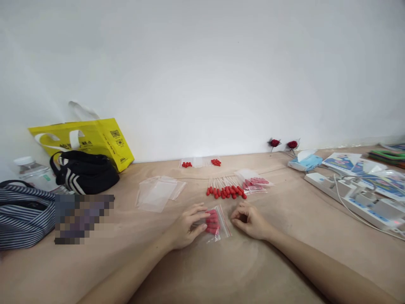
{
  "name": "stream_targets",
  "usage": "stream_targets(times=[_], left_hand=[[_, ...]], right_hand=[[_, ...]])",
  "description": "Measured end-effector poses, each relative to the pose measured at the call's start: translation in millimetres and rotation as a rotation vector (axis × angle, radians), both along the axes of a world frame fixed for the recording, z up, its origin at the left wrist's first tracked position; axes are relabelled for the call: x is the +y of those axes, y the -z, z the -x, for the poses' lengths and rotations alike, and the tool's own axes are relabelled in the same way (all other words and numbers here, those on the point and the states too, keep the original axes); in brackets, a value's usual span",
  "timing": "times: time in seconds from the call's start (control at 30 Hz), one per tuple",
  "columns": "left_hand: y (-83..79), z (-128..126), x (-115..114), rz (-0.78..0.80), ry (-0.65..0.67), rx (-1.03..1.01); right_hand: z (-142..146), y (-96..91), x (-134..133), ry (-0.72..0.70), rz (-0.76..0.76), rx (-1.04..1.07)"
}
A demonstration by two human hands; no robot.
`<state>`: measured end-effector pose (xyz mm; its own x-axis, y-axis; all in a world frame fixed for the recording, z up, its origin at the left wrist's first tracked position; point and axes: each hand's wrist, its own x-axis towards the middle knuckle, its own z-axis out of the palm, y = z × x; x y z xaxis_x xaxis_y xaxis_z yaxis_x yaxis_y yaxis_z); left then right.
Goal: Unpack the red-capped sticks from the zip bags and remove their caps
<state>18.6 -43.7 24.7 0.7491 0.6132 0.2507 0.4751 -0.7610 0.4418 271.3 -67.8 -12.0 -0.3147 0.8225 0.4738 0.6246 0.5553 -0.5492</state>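
A small clear zip bag [216, 223] filled with red-tipped pieces lies on the tan table in front of me. My left hand [186, 226] rests on the bag's left side, its fingers curled over it and pressing it down. My right hand [249, 220] sits just right of the bag with fingers curled in; whether it pinches anything is hidden. Beyond the bag lies a loose row of red-tipped sticks [225, 188]. Filled bags [255, 182] are stacked to the right of that row. A pile of empty clear bags [158, 193] lies to the left.
A yellow carrier bag [91, 137], a black bag [85, 172], a striped bag [22, 215] and a water bottle [30, 171] crowd the left. A white power strip [357, 198], printed packets [376, 177], tissues [305, 161] and two red roses [283, 144] occupy the right. A white wall stands behind.
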Motion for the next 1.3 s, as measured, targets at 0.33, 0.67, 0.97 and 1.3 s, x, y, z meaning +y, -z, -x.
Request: stream_targets(times=[0.33, 0.67, 0.97, 1.3], left_hand=[[-3.1, -48.7, 13.3, -0.018, 0.145, 0.064], [-17.0, -68.9, 34.1, -0.202, 0.280, 0.320], [-15.8, -63.3, 38.8, -0.036, 0.285, 0.235], [-9.3, -53.7, 26.5, -0.070, 0.176, -0.061]], right_hand=[[6.1, -4.5, -3.6, -0.142, -0.023, -0.084], [7.3, -2.5, -4.7, 0.068, 0.142, -0.073], [13.8, -10.0, -9.1, 0.051, 0.262, -0.063], [17.2, -0.6, 1.6, -0.112, -0.330, -0.135]])
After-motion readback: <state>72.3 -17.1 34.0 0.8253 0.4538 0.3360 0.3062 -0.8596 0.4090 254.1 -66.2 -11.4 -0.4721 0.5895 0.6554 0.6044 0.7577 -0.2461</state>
